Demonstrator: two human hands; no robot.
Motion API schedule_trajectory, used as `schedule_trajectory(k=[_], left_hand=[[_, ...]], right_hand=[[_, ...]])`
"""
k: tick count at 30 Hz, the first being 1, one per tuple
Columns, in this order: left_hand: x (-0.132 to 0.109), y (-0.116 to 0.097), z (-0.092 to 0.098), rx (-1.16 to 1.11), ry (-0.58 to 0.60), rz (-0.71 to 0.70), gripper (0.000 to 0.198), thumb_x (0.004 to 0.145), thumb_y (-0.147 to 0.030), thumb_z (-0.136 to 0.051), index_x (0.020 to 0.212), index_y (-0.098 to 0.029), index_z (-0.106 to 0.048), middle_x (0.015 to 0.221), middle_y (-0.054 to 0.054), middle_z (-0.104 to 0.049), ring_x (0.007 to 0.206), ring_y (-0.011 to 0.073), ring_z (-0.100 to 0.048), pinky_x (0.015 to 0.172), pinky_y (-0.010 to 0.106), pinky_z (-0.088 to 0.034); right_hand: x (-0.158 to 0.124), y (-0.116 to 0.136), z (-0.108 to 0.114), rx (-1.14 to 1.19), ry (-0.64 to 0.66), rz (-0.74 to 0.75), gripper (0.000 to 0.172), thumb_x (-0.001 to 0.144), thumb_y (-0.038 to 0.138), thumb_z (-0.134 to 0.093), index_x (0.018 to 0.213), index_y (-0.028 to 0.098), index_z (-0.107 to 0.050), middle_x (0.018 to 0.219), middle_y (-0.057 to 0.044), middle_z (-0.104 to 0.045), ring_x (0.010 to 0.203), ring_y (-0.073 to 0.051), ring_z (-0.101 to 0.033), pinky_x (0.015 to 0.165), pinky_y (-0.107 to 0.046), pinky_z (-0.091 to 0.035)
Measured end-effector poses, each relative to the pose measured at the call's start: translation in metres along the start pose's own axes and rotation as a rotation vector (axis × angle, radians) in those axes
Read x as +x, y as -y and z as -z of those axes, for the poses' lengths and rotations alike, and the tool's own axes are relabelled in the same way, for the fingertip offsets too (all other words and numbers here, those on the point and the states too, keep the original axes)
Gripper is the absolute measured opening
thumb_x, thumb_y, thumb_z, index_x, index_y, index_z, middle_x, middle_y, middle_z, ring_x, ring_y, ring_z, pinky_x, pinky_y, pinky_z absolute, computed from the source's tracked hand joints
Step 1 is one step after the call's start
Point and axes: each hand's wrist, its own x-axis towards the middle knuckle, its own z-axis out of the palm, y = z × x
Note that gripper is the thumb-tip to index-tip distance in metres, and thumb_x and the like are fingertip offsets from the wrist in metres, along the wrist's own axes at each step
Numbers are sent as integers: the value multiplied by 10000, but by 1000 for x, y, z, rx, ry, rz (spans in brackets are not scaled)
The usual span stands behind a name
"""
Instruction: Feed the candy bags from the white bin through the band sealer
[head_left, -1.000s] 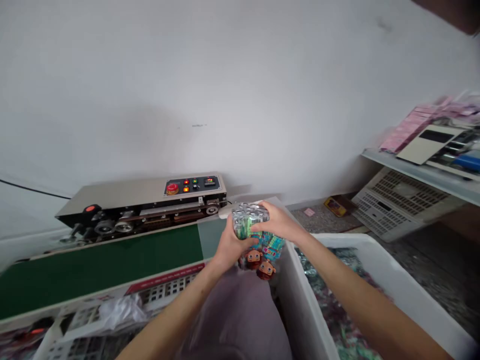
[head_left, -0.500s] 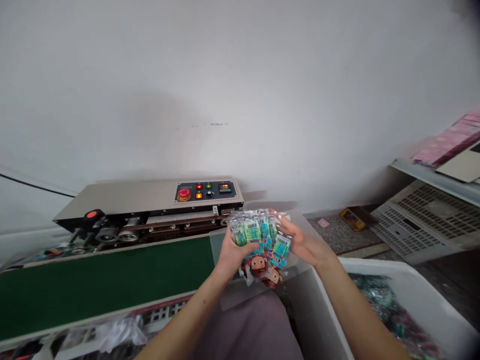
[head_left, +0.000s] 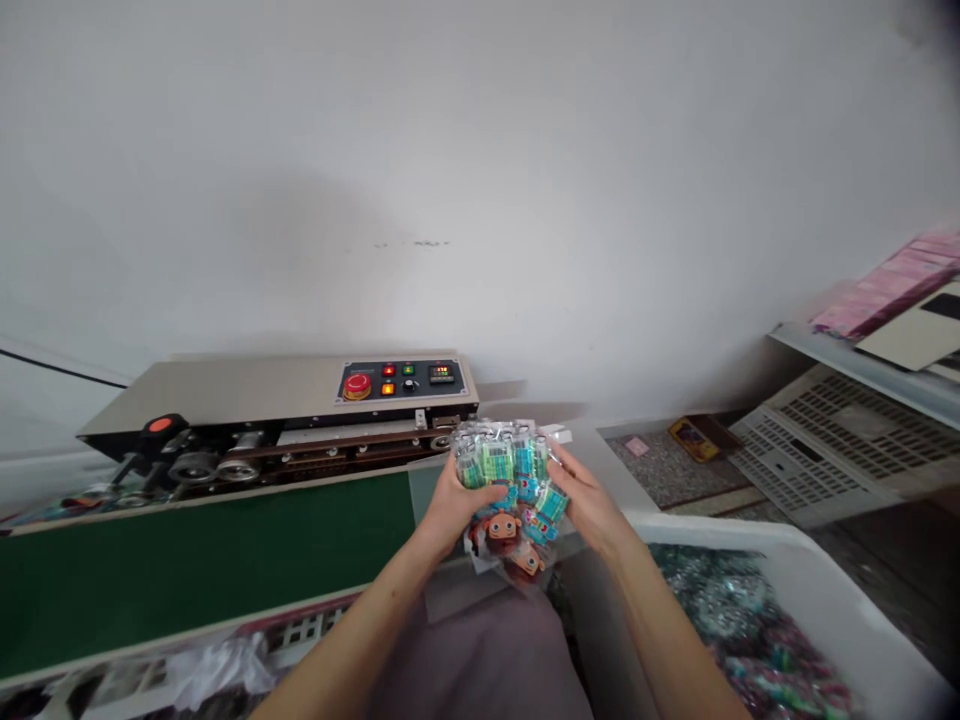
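Note:
A bundle of small clear packets (head_left: 504, 480) with green and blue barcode labels and brown cartoon faces is held over the lap. My left hand (head_left: 452, 505) grips its left side, thumb lying across the front. On the right side, my right hand (head_left: 589, 495) is closed on the bundle's edge, with the thumb near the labels. Some fingers of both hands are hidden behind the packets. Just left of the bundle runs a green conveyor belt (head_left: 225, 550).
A machine with a control panel (head_left: 405, 380) and lit buttons stands against the wall. At the right is a white tub (head_left: 817, 560) of shiny packets. Beyond it are a grey crate (head_left: 840, 430), a small yellow box (head_left: 694, 438) and a shelf (head_left: 862, 360) with pink boxes.
My right hand has moved left and closed in on the bundle's right edge. The lower right packet has shifted inward. The whole view has moved slightly.

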Motion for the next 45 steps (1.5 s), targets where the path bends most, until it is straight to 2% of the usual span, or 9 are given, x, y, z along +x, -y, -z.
schedule_trajectory(k=[8, 12, 17, 23, 27, 31, 35, 40, 45], left_hand=[[6, -4, 3, 74, 91, -7, 790, 492, -216, -940, 1200, -196, -589, 1104, 56, -733, 1012, 250, -681, 891, 346, -529], [8, 4, -2, 97, 110, -11, 790, 514, -220, -927, 1218, -185, -571, 1132, 68, -720, 1029, 256, -673, 897, 346, -523], [11, 14, -11, 137, 79, -115, 766, 532, -181, -898, 1212, -184, -544, 1159, 74, -699, 1039, 246, -658, 914, 340, -510], [11, 12, 1, 159, -12, -87, 771, 522, -180, -897, 1216, -189, -562, 1131, 62, -711, 1034, 251, -662, 924, 352, -512], [12, 5, 0, 96, 14, -41, 752, 524, -218, -910, 1188, -171, -561, 1106, 71, -714, 997, 248, -672, 898, 359, -527], [9, -9, -9, 151, 133, -187, 775, 601, -260, -897, 1273, -181, -520, 1191, 82, -690, 1098, 261, -651, 974, 375, -501], [2, -7, 0, 381, 249, -319, 879, 634, -239, -892, 1402, -227, -464, 1332, 93, -625, 1246, 292, -576, 1072, 403, -440], [7, 19, 17, 485, 166, -246, 705, 660, -228, -853, 1291, -202, -540, 1187, 61, -691, 1116, 269, -637, 977, 377, -496], [6, 22, 16, 446, 159, -209, 689, 650, -307, -881, 1256, -197, -572, 1129, 45, -718, 1090, 262, -646, 936, 345, -511]], right_hand=[[23, 5, -2, -240, -254, 230, 561, 931, 685, -463, 1228, 267, -691, 1345, -49, -660, 1283, -259, -555, 1140, -431, -391], [33, 5, -26, -377, -324, 310, 520, 957, 638, -409, 1178, 242, -664, 1230, -69, -685, 1173, -245, -590, 1061, -405, -435], [39, 7, -60, -408, -504, 223, 651, 942, 664, -359, 1391, 210, -489, 1210, -121, -656, 1148, -274, -583, 1048, -451, -432], [30, 18, -16, 5, -27, 2, 940, 848, 729, -555, 1591, 316, -154, 1409, -94, -596, 1339, -258, -513, 1110, -444, -412], [17, 10, 5, 35, 146, -26, 1110, 635, 582, -859, 1551, 311, -294, 1472, -92, -550, 1375, -280, -483, 1121, -446, -401], [7, 10, -1, -26, 21, 32, 863, 561, 426, -928, 1329, 257, -572, 1256, -67, -700, 1205, -309, -615, 1059, -459, -472], [-2, 3, -5, -48, -63, 118, 835, 567, 341, -925, 1324, 277, -578, 1301, -47, -682, 1193, -283, -628, 1065, -429, -480], [-1, -19, -12, -61, -72, 27, 634, 564, 392, -898, 1133, 217, -677, 1089, -51, -758, 1041, -286, -690, 962, -444, -540], [-3, -11, -10, -190, -48, -2, 475, 607, 423, -878, 998, 208, -714, 958, -52, -770, 964, -293, -704, 886, -430, -565]])
